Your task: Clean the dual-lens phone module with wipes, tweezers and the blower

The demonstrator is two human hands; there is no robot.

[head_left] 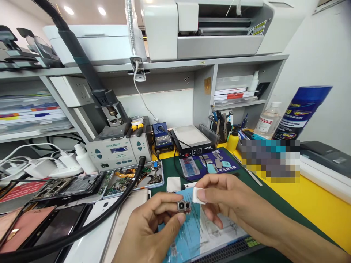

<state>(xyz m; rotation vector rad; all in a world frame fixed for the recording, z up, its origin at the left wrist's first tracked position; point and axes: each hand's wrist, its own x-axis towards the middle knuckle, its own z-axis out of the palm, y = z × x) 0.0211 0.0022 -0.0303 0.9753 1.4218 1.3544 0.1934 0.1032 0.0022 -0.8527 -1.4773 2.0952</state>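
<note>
Between the thumb and fingers of my left hand [156, 226] is a small phone camera module [183, 206], its two dark lenses turned toward me. Just right of it, my right hand [233, 204] pinches a folded piece of white wipe [197, 196]. A narrow gap separates the wipe from the module. Both hands are over a blue and white printed sheet [189, 233] with drawings on it. Behind them a white square pad [173, 184] lies on the green mat [167, 166].
Phones and back covers [41, 223] crowd the left, with a black hose [109, 210] curving across them. A tray of circuit boards [137, 177] and a hot-air station [117, 149] stand behind. Tweezers [251, 173], a yellow bottle [233, 140] and a blue spray can [300, 113] are at right.
</note>
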